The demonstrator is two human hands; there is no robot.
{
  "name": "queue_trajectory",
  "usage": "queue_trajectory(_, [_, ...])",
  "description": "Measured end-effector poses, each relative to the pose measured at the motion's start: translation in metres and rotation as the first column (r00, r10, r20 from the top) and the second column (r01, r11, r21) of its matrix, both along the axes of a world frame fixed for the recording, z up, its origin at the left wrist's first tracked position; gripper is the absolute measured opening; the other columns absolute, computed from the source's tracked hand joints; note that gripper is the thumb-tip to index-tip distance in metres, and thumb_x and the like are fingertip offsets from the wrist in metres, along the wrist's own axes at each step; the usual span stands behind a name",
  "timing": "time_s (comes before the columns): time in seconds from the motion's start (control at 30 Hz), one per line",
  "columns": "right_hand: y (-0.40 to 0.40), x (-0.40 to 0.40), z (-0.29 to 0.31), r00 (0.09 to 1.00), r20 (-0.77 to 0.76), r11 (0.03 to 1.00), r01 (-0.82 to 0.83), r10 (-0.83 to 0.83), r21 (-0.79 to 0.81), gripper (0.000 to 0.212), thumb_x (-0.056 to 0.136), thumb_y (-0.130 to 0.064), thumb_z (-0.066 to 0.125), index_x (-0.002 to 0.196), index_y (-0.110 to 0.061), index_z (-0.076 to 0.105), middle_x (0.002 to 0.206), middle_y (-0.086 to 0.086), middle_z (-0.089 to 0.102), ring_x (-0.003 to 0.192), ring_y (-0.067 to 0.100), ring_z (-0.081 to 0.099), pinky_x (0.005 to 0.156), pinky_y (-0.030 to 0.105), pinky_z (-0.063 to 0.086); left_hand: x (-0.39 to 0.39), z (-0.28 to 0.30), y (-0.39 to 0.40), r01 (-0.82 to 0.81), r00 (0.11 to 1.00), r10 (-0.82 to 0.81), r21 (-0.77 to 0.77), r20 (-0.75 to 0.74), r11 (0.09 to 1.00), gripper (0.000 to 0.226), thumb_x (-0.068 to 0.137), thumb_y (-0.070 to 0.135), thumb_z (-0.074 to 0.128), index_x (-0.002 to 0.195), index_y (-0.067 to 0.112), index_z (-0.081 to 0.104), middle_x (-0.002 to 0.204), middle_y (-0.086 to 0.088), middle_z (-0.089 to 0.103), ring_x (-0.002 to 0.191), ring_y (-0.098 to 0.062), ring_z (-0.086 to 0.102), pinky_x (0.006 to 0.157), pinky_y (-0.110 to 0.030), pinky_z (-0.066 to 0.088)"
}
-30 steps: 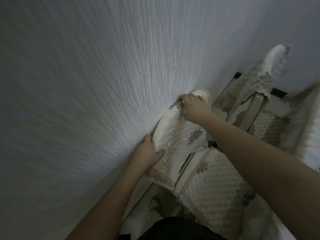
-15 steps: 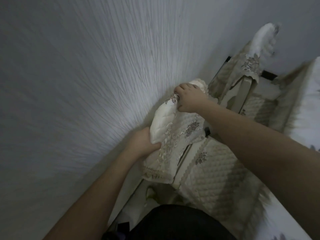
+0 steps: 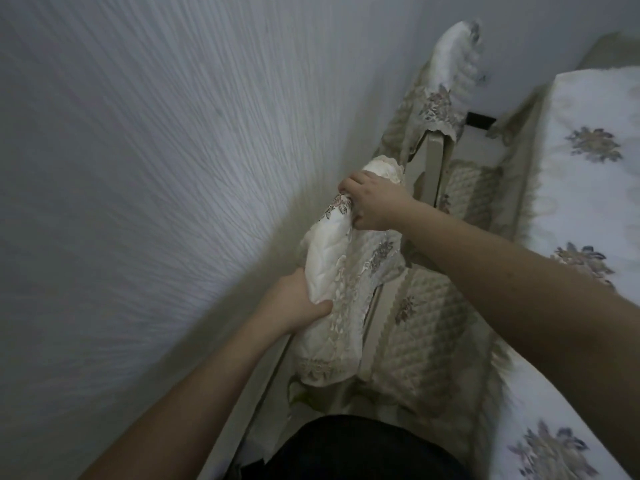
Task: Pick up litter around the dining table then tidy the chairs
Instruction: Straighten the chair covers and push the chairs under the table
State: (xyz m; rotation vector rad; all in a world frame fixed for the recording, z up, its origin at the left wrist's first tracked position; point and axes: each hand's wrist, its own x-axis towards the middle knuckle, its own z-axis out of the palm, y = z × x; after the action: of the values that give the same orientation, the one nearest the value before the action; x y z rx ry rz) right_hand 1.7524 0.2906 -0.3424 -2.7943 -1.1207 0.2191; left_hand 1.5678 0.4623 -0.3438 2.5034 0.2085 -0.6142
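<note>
Straightening the cover on a chair back beside the wall.
Left hand [image 3: 294, 303] and right hand [image 3: 372, 202] each close their grip on the chair cover [image 3: 341, 271] at opposite ends, likely to pull it square.

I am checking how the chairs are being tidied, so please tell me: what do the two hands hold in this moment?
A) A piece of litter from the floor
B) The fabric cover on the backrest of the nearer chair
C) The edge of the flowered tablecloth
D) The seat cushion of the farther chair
B: the left hand and the right hand both grip the backrest cover of the nearer chair, beside the wall.
</note>
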Motion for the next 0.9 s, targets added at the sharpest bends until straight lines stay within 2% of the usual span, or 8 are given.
queue_trajectory(0.3, [-0.034,-0.019,-0.003,0.997,0.021,0.997,0.071,-0.071,0.036,0.056,0.069,-0.020,0.067,0.122,-0.010,0.052,0.121,0.009,0.053,0.118,0.029,0.047,0.090,0.034,0.039,-0.009,-0.007,-0.028,0.071,0.997,-0.071,-0.062,-0.010,0.996,0.077,0.068,0.057,0.067,0.128,0.013,0.048,0.121,-0.005,0.062,0.107,-0.025,0.061,0.082,-0.032,0.050])
queue_trajectory(0.5, [-0.051,-0.025,-0.001,0.993,0.008,0.993,0.119,-0.119,-0.011,0.059,0.070,-0.022,0.066,0.125,-0.012,0.049,0.124,0.008,0.051,0.121,0.028,0.045,0.092,0.038,0.043,-0.010,-0.008,-0.046,0.135,0.991,-0.136,-0.097,-0.009,0.986,0.072,0.074,0.051,0.071,0.130,0.012,0.047,0.123,-0.005,0.061,0.109,-0.022,0.059,0.080,-0.026,0.046])
queue_trajectory(0.6, [-0.059,-0.032,0.001,0.989,0.010,0.988,0.151,-0.151,-0.022,0.058,0.074,-0.021,0.064,0.129,-0.013,0.047,0.132,0.007,0.047,0.128,0.025,0.040,0.092,0.034,0.039,-0.012,-0.006,-0.054,0.184,0.983,-0.183,-0.094,0.023,0.978,0.069,0.079,0.047,0.071,0.133,0.013,0.045,0.126,-0.005,0.060,0.114,-0.023,0.058,0.081,-0.022,0.042])
queue_trajectory(0.7, [-0.064,-0.041,-0.003,0.983,-0.008,0.983,0.181,-0.182,-0.013,0.066,0.078,-0.019,0.060,0.140,-0.016,0.038,0.148,0.004,0.035,0.143,0.022,0.024,0.104,0.037,0.033,-0.011,-0.002,-0.050,0.228,0.972,-0.233,-0.165,-0.011,0.960,0.076,0.079,0.055,0.069,0.139,0.018,0.041,0.131,0.000,0.058,0.118,-0.020,0.056,0.090,-0.024,0.044])
queue_trajectory(0.77, [-0.065,-0.049,-0.003,0.973,-0.056,0.975,0.223,-0.222,0.006,0.073,0.082,-0.018,0.057,0.148,-0.017,0.027,0.157,0.003,0.023,0.147,0.021,0.013,0.113,0.041,0.024,-0.007,0.002,-0.044,0.240,0.961,-0.260,-0.180,-0.093,0.954,0.073,0.077,0.071,0.059,0.131,0.021,0.049,0.123,0.004,0.063,0.109,-0.017,0.061,0.091,-0.032,0.050])
queue_trajectory(0.8, [-0.066,-0.056,-0.002,0.964,-0.088,0.967,0.254,-0.250,0.027,0.075,0.084,-0.017,0.056,0.150,-0.018,0.022,0.159,0.004,0.018,0.147,0.022,0.010,0.116,0.042,0.021,-0.003,0.004,-0.040,0.231,0.960,-0.252,-0.165,-0.123,0.959,0.068,0.078,0.076,0.050,0.118,0.021,0.056,0.113,0.004,0.067,0.099,-0.016,0.064,0.086,-0.035,0.053])
queue_trajectory(0.87, [-0.070,-0.074,0.003,0.933,-0.145,0.936,0.343,-0.330,0.080,0.078,0.085,-0.014,0.054,0.153,-0.019,0.016,0.160,0.003,0.013,0.146,0.023,0.015,0.116,0.041,0.023,0.007,0.005,-0.034,0.170,0.978,-0.183,-0.124,-0.103,0.978,0.069,0.080,0.081,0.035,0.086,0.017,0.062,0.090,-0.001,0.071,0.081,-0.018,0.067,0.079,-0.038,0.055])
queue_trajectory(0.9, [-0.072,-0.085,0.006,0.914,-0.162,0.915,0.390,-0.371,0.106,0.079,0.085,-0.014,0.054,0.153,-0.020,0.014,0.160,0.002,0.012,0.144,0.024,0.020,0.112,0.040,0.028,0.014,0.004,-0.033,0.122,0.990,-0.129,-0.123,-0.054,0.985,0.074,0.080,0.082,0.030,0.078,0.015,0.062,0.083,-0.004,0.071,0.078,-0.021,0.068,0.078,-0.038,0.055])
